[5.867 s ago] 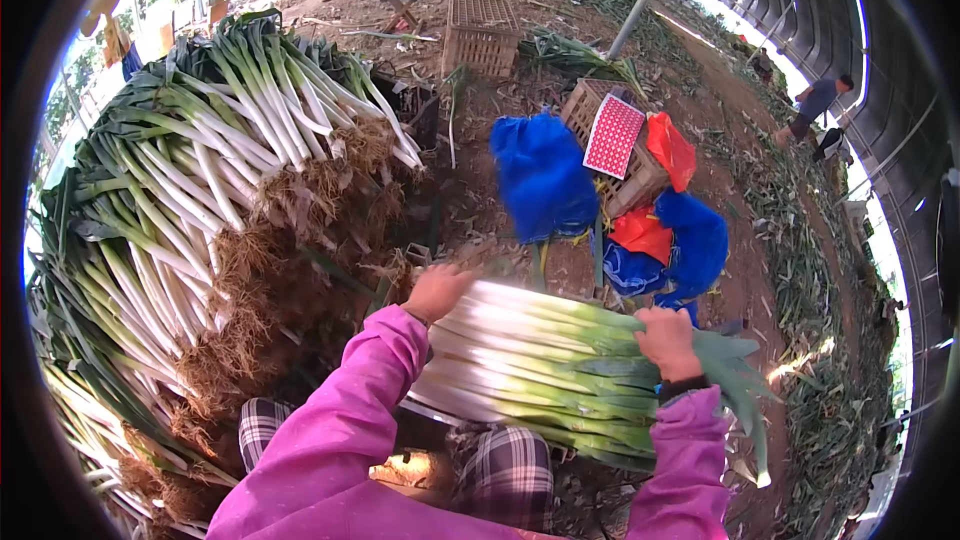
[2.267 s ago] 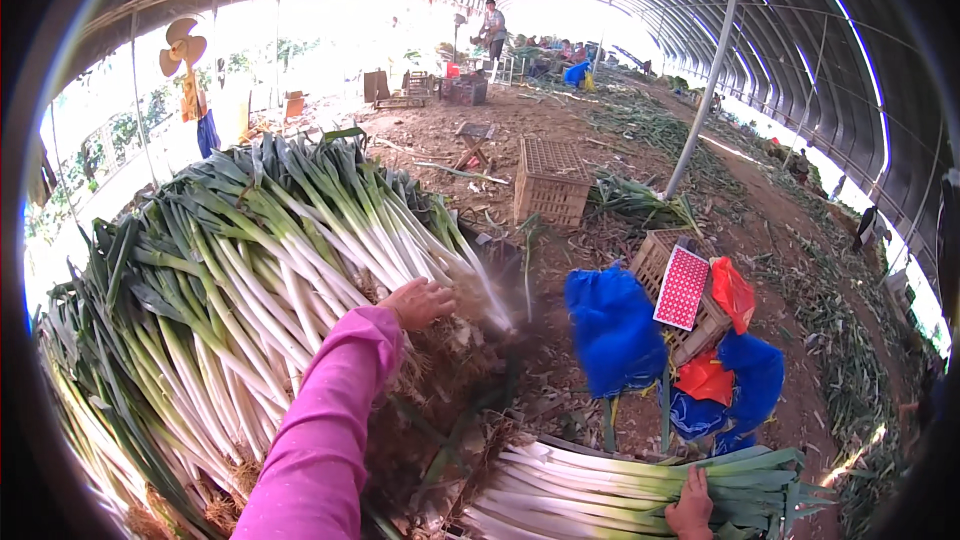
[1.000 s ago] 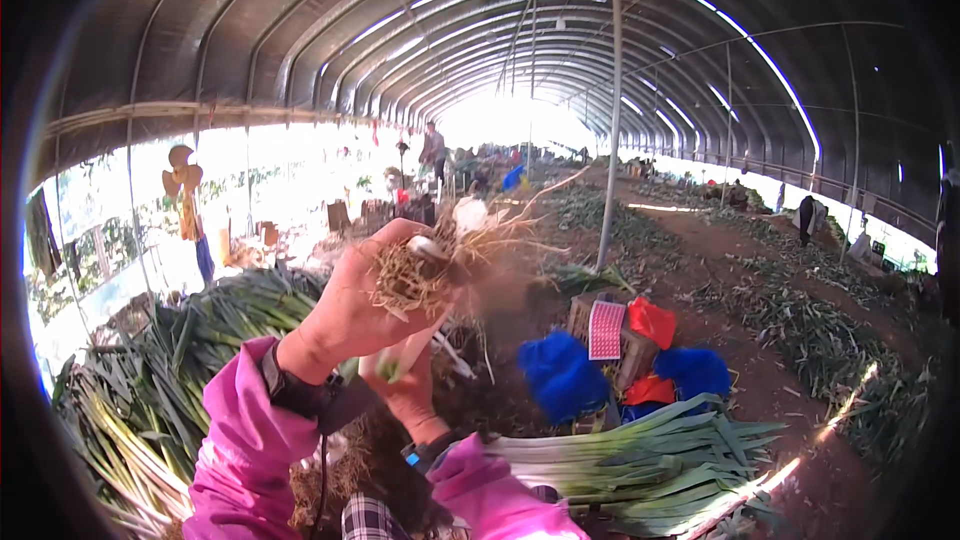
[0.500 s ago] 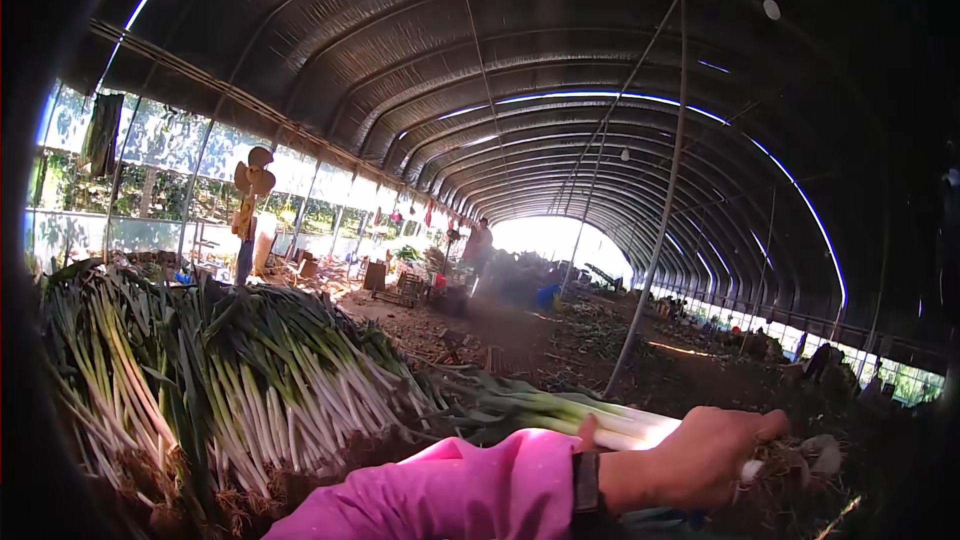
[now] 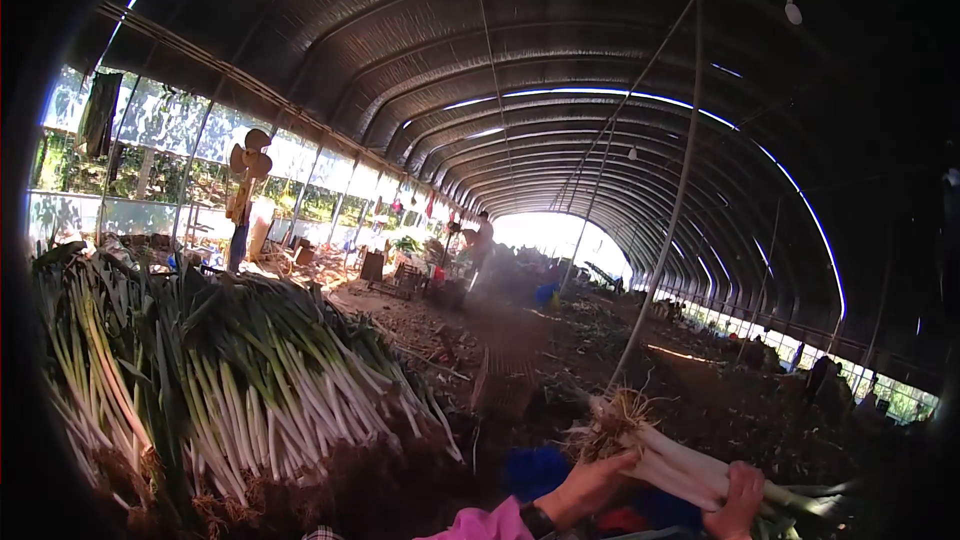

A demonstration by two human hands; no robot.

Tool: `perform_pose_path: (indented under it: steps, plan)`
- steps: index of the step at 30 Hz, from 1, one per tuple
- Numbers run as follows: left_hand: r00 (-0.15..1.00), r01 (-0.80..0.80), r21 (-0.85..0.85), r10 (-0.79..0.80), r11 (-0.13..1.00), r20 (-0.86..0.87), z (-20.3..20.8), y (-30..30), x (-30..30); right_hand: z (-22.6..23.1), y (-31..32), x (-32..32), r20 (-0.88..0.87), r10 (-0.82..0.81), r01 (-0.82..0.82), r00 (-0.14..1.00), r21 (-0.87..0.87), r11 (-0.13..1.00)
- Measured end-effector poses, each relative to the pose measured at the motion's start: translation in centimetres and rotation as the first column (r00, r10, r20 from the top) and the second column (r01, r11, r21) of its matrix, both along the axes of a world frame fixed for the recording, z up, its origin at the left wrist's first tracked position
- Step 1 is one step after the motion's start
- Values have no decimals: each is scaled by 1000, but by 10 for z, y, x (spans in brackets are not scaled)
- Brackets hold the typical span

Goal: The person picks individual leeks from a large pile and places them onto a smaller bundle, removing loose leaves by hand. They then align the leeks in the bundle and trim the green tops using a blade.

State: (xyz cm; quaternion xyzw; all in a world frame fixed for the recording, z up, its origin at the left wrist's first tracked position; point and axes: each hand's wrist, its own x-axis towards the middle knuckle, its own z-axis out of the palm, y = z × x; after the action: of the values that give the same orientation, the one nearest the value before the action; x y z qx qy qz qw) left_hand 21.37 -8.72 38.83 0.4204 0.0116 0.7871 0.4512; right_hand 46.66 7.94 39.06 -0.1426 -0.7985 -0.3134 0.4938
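Observation:
A small bunch of green onions (image 5: 680, 465) is between my hands at the lower right, its tangled roots up to the left and its green leaves off to the right. My left hand (image 5: 590, 488), with a dark band at the wrist and a pink sleeve, is closed on the white stalks just below the roots. Farther along the stalks, my right hand (image 5: 735, 502) has its fingers wrapped round them. To my left lies a big pile of green onions (image 5: 270, 390), roots toward me and leaves away.
A plastic crate (image 5: 503, 380) stands on the littered ground ahead. Something blue (image 5: 537, 470) lies behind my left hand. A slanting pole (image 5: 672, 210) rises beyond the bunch. At the left side stands a fan (image 5: 247, 165); a person (image 5: 482, 240) is farther down the tunnel.
The bunch has been turned round: its roots pointed right and now point up left. My left arm has drawn back from across the view, and my right hand has come into sight on the stalks.

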Motion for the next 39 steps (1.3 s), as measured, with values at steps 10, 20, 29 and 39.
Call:
perform_pose_path:
  steps: [10, 20, 29, 39]
  plan:
    - [930, 151, -814, 198, 561, 309, -348, 53, -56, -259, 39, -68, 548, 124, 306, 827, -624, 719]
    - [827, 90, -984, 539, 153, 159, -434, 13, -143, -333, 15, -216, 748, 259, 405, 611, -577, 710]
    - [-88, -969, 96, 45, 227, -995, -361, 40, -147, -337, 26, -223, 758, 284, 436, 587, -592, 678]
    - [-165, -942, 35, -370, 334, -914, -408, 19, -163, -266, 42, -65, 778, -91, 677, 622, -475, 562]
